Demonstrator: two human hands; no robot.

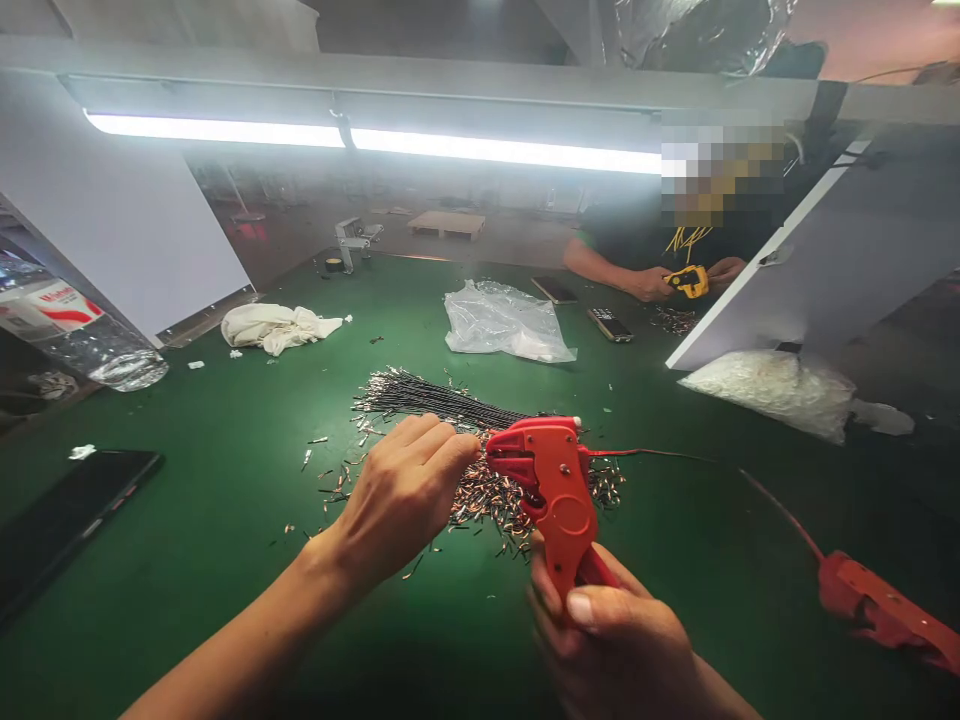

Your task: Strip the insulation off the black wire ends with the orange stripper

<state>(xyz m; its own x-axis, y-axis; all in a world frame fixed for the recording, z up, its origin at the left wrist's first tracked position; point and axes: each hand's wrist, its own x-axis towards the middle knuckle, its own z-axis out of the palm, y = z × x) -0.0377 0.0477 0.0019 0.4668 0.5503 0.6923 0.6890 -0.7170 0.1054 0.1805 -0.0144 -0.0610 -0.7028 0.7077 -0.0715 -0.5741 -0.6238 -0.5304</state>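
Observation:
My right hand [622, 625] is wrapped round the handles of a red wire stripper [564, 490], held upright with its jaws facing left. At the jaws, my left hand [412, 470] is closed, its fingertips pinched on something too small to make out. A thin red wire-like piece [630, 453] sticks out to the right from the tool's back. Behind the hands lies a bundle of black wires [442, 400] with bare, light ends. Many short wire scraps [491, 500] with copper and black parts are heaped beneath the tool.
A second red tool [885, 600] lies at the right. On the green table [225, 540] are a dark phone [75, 510], white cloth [277, 327], clear plastic bag [506, 322] and full bag [772, 390]. Across it, a person's hands hold a yellow tool [690, 281]. A bottle [82, 330] is left.

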